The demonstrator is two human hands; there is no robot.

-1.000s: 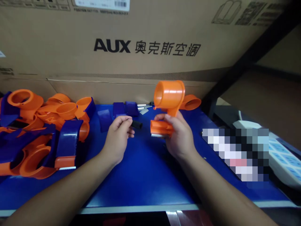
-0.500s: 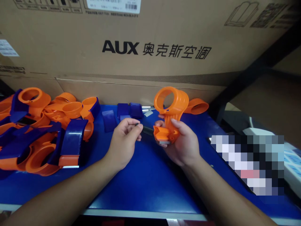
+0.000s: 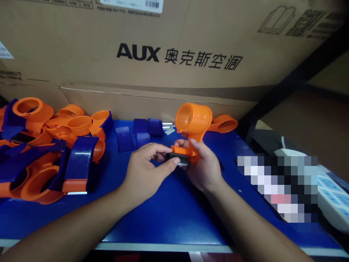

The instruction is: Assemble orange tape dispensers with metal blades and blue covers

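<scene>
My right hand [image 3: 204, 163] is closed around an orange plastic tape dispenser frame [image 3: 192, 118], its ring pointing up. Between the thumb and fingers of my left hand [image 3: 148, 167] is a black roller [image 3: 178, 157], which lies against the frame's front below an orange lip. A toothed metal edge [image 3: 183, 164] shows under the roller. Whether the roller is seated in the frame I cannot tell. Behind my left hand lie several dark blue plastic pieces [image 3: 124, 138] and thin metal strips [image 3: 169, 128].
A pile of orange and blue tape dispensers [image 3: 40, 160] covers the left of the blue table [image 3: 163, 218]. Another orange frame [image 3: 225, 123] lies at the back right. A large cardboard box [image 3: 81, 54] stands behind. On the right are a blurred-out flat object [image 3: 280, 189] and a white power strip [image 3: 329, 196].
My left hand has moved right with the black roller, bringing it from beside the orange frame up against its front. The frame's ring has turned slightly.
</scene>
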